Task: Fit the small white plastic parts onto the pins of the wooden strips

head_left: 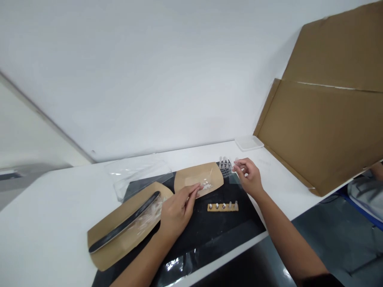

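Observation:
My left hand [178, 207] reaches over the near edge of a small brown paper tray [187, 179], thumb and fingertips pinched together. Whatever is between them, if anything, is too small to make out. Small white pieces [207, 185] lie in that tray by the fingertips. My right hand [249, 175] grips a clear plastic rack with several nail-like tips [225, 162] just right of the tray. In front of the hands, a brown strip [220, 207] carries a row of small upright pegs, some white-topped and the right ones clear.
A larger brown tray [103, 235] at left holds a black nail file [125, 221] and clear plastic pieces. Clear plastic bags [134, 173] lie behind it. At the back stands a clear lid or box [249, 142]. Open cardboard [323, 127] rises at right; a person sits beyond.

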The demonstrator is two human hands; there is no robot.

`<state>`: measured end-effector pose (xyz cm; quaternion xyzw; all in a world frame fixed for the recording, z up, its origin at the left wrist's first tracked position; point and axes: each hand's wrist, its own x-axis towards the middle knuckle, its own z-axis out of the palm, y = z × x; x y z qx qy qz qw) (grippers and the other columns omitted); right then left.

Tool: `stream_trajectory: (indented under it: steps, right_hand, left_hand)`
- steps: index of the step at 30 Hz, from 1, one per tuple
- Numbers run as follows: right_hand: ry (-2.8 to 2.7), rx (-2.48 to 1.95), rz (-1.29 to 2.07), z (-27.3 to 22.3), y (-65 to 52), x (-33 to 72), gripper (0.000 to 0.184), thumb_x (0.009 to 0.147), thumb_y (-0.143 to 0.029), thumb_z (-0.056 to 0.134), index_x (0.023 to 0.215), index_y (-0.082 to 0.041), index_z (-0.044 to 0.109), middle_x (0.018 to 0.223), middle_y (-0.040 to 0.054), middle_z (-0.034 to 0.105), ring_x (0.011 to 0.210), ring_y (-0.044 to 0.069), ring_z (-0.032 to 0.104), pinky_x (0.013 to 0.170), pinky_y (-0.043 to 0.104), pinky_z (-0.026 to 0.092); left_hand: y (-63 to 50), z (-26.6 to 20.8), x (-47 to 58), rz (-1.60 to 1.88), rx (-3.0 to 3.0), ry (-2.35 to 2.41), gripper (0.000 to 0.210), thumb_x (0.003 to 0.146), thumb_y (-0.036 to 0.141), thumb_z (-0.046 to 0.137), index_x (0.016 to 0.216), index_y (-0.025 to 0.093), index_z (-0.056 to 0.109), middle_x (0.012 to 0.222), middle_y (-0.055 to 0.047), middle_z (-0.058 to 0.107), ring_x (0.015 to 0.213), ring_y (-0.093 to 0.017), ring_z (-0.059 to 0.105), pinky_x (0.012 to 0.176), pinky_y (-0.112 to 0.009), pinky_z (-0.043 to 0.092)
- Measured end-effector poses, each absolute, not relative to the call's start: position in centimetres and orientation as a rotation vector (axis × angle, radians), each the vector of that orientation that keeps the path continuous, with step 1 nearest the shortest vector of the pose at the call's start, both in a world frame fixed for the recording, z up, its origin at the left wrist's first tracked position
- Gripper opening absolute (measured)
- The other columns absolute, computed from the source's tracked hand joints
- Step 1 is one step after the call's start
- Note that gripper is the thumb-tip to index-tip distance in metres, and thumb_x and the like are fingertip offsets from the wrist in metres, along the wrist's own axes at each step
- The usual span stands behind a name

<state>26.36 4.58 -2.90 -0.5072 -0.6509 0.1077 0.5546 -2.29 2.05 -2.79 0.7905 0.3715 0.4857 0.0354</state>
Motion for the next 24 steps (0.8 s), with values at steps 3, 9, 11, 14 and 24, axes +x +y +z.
stream_trajectory:
  steps: [3,9,11,14,24]
  right_hand:
    - [-1.565,-1.285,0.204,-3.2,5.3,28.3,0.023,0.102,-0.043,0.061,0.110,-0.023,0.069,0.101,0.0068,0.073,0.081,0.019,0.076,0.059,0.028,0.052]
    - [-1.535,-1.510,0.056,-4.4,5.3,31.7,0.037,0.095,-0.042,0.068,0.129,-0.027,0.068,0.100,0.0050,0.076,0.087,0.024,0.074,0.078,0.038,0.057]
    - [-1.515,-1.560,0.000,-4.7,5.2,32.3,0.041,0.091,-0.044,0.073,0.128,-0.027,0.070,0.107,0.0075,0.075,0.096,0.028,0.072,0.085,0.042,0.056]
    - [-1.472,-1.582,-0.072,-4.8,5.2,32.6,0.032,0.096,-0.049,0.067,0.113,-0.023,0.075,0.112,0.0127,0.073,0.108,0.032,0.068,0.093,0.047,0.053]
    - [-1.729,-1.354,0.116,-4.8,3.2,29.5,0.034,0.108,-0.036,0.050,0.091,-0.027,0.078,0.099,0.0052,0.081,0.104,0.025,0.072,0.098,0.042,0.056]
  left_hand:
    - [2.2,-3.2,-2.3,1.477,2.507,1.026,0.029,0.107,0.018,0.054,0.133,0.023,0.065,0.114,-0.004,0.083,0.089,-0.017,0.082,0.087,-0.030,0.066]
    - [2.6,-3.8,-2.1,1.405,2.577,1.044,0.050,0.105,0.007,0.042,0.152,0.024,0.050,0.139,-0.013,0.069,0.129,-0.025,0.067,0.106,-0.043,0.060]
    - [2.7,-3.7,-2.1,1.406,2.543,1.057,0.044,0.105,0.011,0.049,0.147,0.023,0.055,0.137,-0.015,0.066,0.126,-0.026,0.067,0.096,-0.040,0.063]
    - [3.0,-3.6,-2.3,1.379,2.577,0.975,0.026,0.104,0.014,0.056,0.127,0.022,0.068,0.117,-0.012,0.070,0.107,-0.023,0.070,0.086,-0.036,0.062]
    - [3.0,-3.6,-2.6,1.247,2.664,0.865,0.047,0.104,0.005,0.044,0.145,0.026,0.057,0.110,-0.006,0.077,0.106,-0.023,0.067,0.090,-0.038,0.061]
